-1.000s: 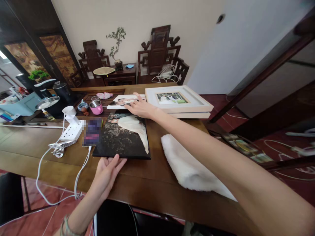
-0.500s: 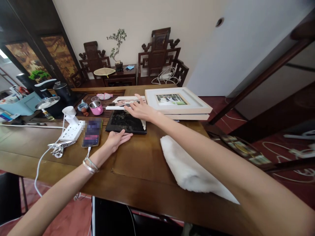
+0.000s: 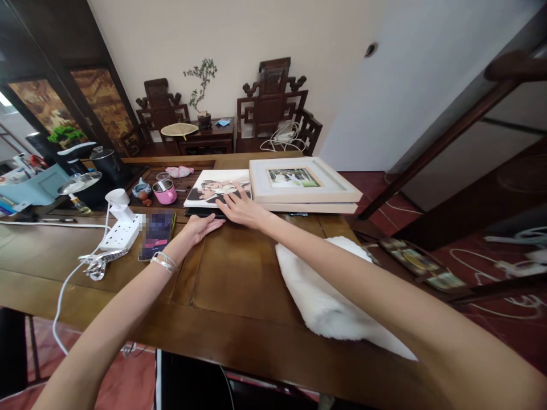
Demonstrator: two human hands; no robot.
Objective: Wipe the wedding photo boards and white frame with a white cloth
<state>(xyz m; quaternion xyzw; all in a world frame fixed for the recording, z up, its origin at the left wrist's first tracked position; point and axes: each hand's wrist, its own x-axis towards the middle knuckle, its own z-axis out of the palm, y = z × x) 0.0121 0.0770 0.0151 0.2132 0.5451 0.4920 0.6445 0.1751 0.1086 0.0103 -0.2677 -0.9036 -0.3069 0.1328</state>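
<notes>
A white-edged photo panel (image 3: pixel 205 191) with a portrait print lies on a black glossy slab (image 3: pixel 205 212), of which only a strip of the front edge shows. My right hand (image 3: pixel 241 209) rests on the panel's near right corner, fingers spread over the print. Along the slab's front edge lies my left hand (image 3: pixel 200 228), its fingers stretched out and its wrist wearing bangles. Right beside the panel sit two stacked pale wooden picture frames (image 3: pixel 265 197), the upper one holding a small outdoor photo (image 3: pixel 293 177).
White fluffy cloth (image 3: pixel 316 302) lies under my right forearm. On the left are a phone (image 3: pixel 156 233), a white power strip (image 3: pixel 123 232) with a trailing cable, a pink cup (image 3: pixel 166 192), a kettle (image 3: pixel 106 162) and a blue organiser box (image 3: pixel 32 185).
The photo panel has come down and toward me, now covering the black slab that was largely exposed. My right hand moved nearer with it; my left hand stays at the slab's front edge.
</notes>
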